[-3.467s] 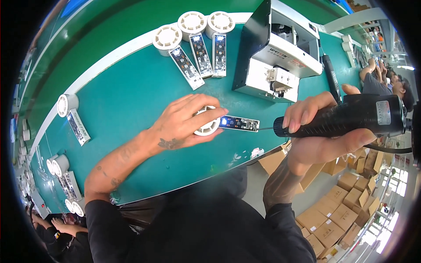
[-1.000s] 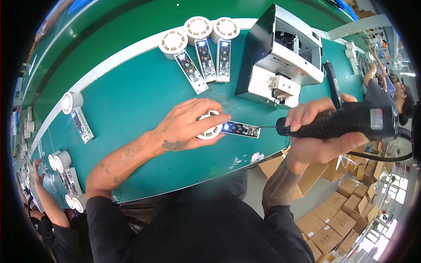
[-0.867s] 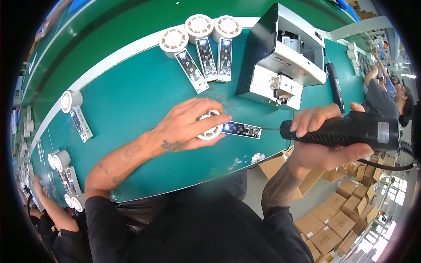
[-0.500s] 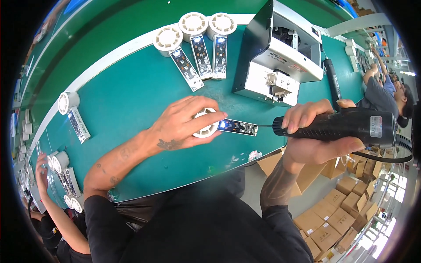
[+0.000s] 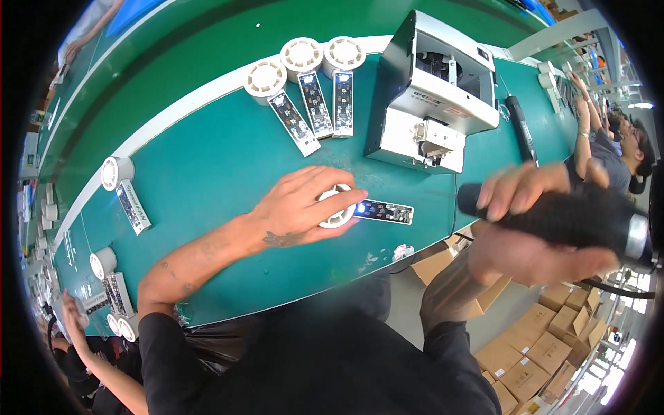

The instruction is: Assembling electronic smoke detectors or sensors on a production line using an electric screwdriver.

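My left hand point(image 5: 304, 204) grips the round white head of a small handheld fan point(image 5: 384, 211) lying on the green bench. The fan's handle points right, its circuit board exposed and a bluish light glowing near the head. My right hand point(image 5: 508, 235) is wrapped round a black electric screwdriver point(image 5: 564, 220), both blurred by motion. The driver's nose points left toward the fan, and its bit is too smeared to make out. A gap separates the driver from the board's end.
Three similar fans point(image 5: 315, 104) with lit boards lie ahead, beside a white and black box-shaped machine point(image 5: 443, 97). Another fan point(image 5: 133, 206) is at left. A second black driver point(image 5: 521, 130) stands right of the machine. Cardboard boxes point(image 5: 529, 346) sit below the bench; co-workers are at both sides.
My right hand has pulled the screwdriver rightward, away from the fan's board, which its bit reached before. My left hand keeps its grip. The whole view has shifted slightly.
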Demonstrator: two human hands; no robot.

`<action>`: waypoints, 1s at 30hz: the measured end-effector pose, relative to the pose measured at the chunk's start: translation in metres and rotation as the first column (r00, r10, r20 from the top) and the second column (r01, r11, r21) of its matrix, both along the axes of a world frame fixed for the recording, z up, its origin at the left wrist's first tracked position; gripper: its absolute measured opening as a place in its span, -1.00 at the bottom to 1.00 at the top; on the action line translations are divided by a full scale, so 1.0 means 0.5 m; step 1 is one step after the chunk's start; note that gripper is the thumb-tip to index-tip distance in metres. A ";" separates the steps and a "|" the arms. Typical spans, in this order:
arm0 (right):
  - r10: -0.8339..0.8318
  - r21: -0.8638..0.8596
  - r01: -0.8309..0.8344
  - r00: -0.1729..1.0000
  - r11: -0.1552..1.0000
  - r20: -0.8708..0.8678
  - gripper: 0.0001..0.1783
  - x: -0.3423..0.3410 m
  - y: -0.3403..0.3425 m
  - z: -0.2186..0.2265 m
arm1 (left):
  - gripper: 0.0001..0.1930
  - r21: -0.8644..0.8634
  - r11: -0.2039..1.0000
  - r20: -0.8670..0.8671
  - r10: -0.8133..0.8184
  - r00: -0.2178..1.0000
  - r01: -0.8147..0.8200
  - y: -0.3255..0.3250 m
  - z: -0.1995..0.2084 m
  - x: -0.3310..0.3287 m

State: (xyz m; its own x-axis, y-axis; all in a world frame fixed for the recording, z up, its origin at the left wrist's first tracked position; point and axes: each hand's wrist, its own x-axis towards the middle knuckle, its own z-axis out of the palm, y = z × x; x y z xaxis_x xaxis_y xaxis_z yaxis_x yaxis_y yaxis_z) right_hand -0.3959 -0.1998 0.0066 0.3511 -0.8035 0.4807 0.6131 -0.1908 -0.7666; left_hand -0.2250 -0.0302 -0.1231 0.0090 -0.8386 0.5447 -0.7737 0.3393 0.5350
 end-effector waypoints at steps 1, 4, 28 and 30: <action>-0.001 -0.018 0.000 1.000 1.000 -0.015 0.09 0.006 -0.017 0.009 | -0.54 -0.013 1.000 0.003 -0.016 1.000 0.016 -0.012 -0.002 -0.004; -0.201 -0.159 0.168 0.955 0.973 -0.219 0.12 0.058 -0.047 0.033 | -0.49 -0.024 1.000 -0.013 -0.018 1.000 0.018 -0.043 -0.003 -0.028; 0.180 0.009 -0.183 0.956 0.983 -0.233 0.00 0.097 0.005 -0.056 | -0.25 0.009 1.000 -0.131 -0.003 0.991 0.004 -0.044 0.004 -0.036; 0.185 0.007 -0.188 0.955 0.982 -0.233 0.01 0.095 0.007 -0.055 | -0.25 0.000 1.000 -0.123 -0.002 0.992 0.002 -0.045 0.004 -0.037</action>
